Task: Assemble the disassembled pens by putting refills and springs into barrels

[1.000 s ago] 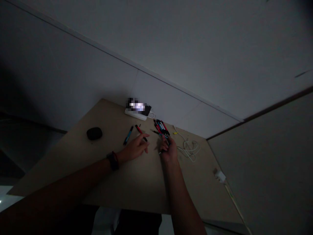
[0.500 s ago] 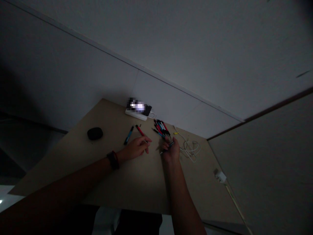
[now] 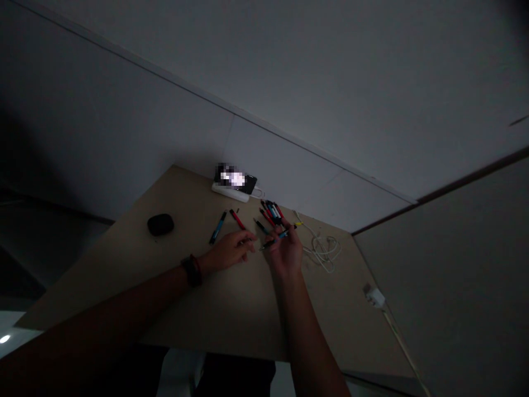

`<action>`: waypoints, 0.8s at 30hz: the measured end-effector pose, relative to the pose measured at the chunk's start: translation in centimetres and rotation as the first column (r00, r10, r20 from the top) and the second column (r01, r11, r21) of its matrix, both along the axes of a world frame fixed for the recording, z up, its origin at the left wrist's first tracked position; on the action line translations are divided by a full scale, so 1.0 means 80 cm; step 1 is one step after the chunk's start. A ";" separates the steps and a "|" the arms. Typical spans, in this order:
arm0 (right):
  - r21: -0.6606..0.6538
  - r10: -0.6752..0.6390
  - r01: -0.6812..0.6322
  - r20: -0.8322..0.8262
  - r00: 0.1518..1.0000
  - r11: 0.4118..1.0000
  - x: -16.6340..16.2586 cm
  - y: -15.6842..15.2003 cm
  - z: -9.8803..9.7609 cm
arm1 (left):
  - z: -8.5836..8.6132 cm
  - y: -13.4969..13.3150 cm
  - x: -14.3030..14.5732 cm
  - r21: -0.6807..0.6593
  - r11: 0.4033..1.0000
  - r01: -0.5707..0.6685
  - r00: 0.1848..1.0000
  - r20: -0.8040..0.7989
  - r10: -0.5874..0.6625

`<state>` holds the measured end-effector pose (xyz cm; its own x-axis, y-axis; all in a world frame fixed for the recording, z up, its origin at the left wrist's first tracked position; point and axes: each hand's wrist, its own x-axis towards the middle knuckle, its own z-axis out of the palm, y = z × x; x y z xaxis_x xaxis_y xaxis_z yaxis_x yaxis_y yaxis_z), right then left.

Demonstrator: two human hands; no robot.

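Note:
My right hand (image 3: 288, 256) is turned palm up, its fingers closed on a blue and black pen (image 3: 282, 234) that lies slantwise across them, tip to the left. My left hand (image 3: 231, 249) rests low over the table, fingers bent and drawn together; whether something small is between them is hard to see in the dim light. Just beyond its knuckles lies a red pen (image 3: 237, 219), and a blue and black pen (image 3: 217, 227) is left of that. Behind my right hand is a pile of several red, blue and black pens (image 3: 271, 212), partly covered by the fingers.
A lit phone (image 3: 235, 179) leans on a white stand (image 3: 230, 193) near the wall. A black rounded case (image 3: 161, 225) sits to the left on the table (image 3: 198, 325). A coiled white cable (image 3: 322, 251) lies right of my right hand, with a white plug (image 3: 375, 296) by the right edge.
My right hand has risen slightly and tilted the pen, so its blue barrel now shows across the fingers. One pen at the pile's near side has shifted. My left hand stays nearly still.

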<state>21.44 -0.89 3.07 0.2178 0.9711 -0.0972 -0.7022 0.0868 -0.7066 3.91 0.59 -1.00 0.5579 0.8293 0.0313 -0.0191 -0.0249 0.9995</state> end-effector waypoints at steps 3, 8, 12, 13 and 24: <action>0.019 0.054 -0.055 0.020 0.998 0.998 -0.008 -0.003 0.005 | 0.000 0.000 0.000 0.006 1.000 0.012 1.000 -0.011 -0.012; 0.017 0.112 -0.113 0.035 0.993 0.993 -0.013 -0.007 0.009 | 0.005 -0.003 -0.002 0.081 0.991 0.110 0.994 0.005 -0.111; 0.006 0.116 -0.117 0.038 0.992 0.993 -0.012 -0.007 0.010 | 0.006 -0.004 -0.005 0.112 0.978 0.178 0.983 0.026 -0.182; 0.005 0.113 -0.113 0.035 0.993 0.994 -0.012 -0.006 0.010 | 0.006 -0.004 -0.006 0.108 0.976 0.188 0.981 0.029 -0.192; -0.006 0.119 -0.119 0.013 0.993 0.993 -0.014 -0.006 0.010 | 0.004 -0.001 -0.004 0.059 0.985 0.164 0.986 0.035 -0.166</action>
